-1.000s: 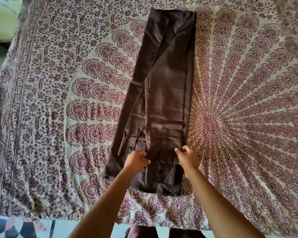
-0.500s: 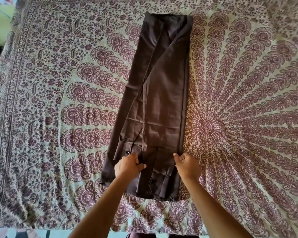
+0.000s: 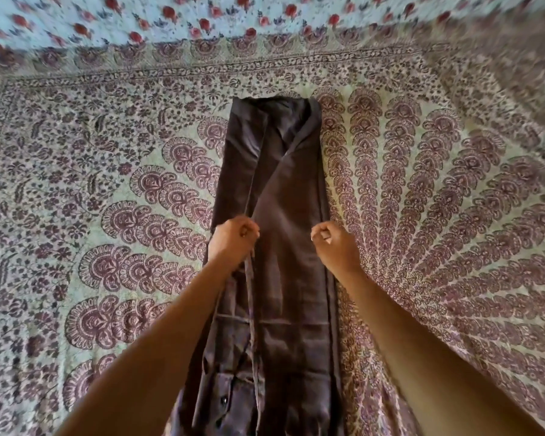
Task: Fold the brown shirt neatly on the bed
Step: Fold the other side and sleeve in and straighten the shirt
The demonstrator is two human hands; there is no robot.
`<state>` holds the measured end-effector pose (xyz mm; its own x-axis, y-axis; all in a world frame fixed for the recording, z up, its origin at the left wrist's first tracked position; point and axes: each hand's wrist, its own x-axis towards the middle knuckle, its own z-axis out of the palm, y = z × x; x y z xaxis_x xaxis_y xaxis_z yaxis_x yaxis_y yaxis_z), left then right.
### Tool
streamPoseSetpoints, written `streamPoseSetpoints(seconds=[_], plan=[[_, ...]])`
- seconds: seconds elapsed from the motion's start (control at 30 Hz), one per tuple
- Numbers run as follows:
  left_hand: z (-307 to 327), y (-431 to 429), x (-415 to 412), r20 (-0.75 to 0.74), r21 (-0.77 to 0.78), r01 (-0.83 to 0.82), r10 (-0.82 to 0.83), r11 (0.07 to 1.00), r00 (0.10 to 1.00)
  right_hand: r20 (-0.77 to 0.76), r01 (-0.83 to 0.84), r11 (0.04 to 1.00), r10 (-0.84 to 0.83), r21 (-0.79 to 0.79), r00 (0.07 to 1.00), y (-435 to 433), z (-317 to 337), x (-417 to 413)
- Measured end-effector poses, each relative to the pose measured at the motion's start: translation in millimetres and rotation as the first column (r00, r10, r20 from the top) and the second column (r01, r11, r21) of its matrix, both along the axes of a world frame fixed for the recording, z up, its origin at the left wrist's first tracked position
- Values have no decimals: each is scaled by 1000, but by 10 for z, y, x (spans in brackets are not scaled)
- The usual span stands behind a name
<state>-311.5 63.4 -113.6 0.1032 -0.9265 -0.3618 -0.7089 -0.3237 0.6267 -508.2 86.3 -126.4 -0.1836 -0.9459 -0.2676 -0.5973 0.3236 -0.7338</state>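
Observation:
The brown shirt (image 3: 283, 190) lies on the bed as a long narrow strip, sides folded inward, running from the far middle toward me. A buttoned cuff shows near its near left end. My left hand (image 3: 233, 239) is closed at the strip's left inner fold edge, about halfway along, pinching the cloth. Level with it, my right hand (image 3: 332, 245) is closed on the strip's right edge. Both forearms reach over the near half of the shirt and hide parts of its sides.
The bed is covered by a cream and maroon mandala-print sheet (image 3: 107, 190), spreading wide on both sides of the shirt. Beyond its far border lies a pale blue cloth with red flowers (image 3: 202, 17).
Both hands have moved from the shirt's near end up to its middle, still closed on the cloth. The view has shifted forward, so the far flowered cloth now shows.

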Motion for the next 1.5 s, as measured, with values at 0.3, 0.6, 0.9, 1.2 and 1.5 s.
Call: streamPoseSetpoints(seconds=[0.3,0.6,0.9,1.2,1.5], plan=[[-61,-1577,-522,-24,-224,29,-35,974,999,12,31,999,-31,-30,999,-1227,-194,-245],[-512,-2378,-809,-306,15,8,-3,1000,952,174,132,986,-147,99,974,-2620,-356,-287],[-794,-2562,-688,-193,-147,-187,157,971,969,-37,13,962,-24,-272,999,-3273,-629,-2],[-816,-2414,-457,-432,-83,130,-154,988,889,202,-23,943,95,-333,975,-2740,-826,-262],[-725,-2245,-646,362,-257,412,-308,874,880,30,6,998,-5,-54,1000,-1939,-714,-70]])
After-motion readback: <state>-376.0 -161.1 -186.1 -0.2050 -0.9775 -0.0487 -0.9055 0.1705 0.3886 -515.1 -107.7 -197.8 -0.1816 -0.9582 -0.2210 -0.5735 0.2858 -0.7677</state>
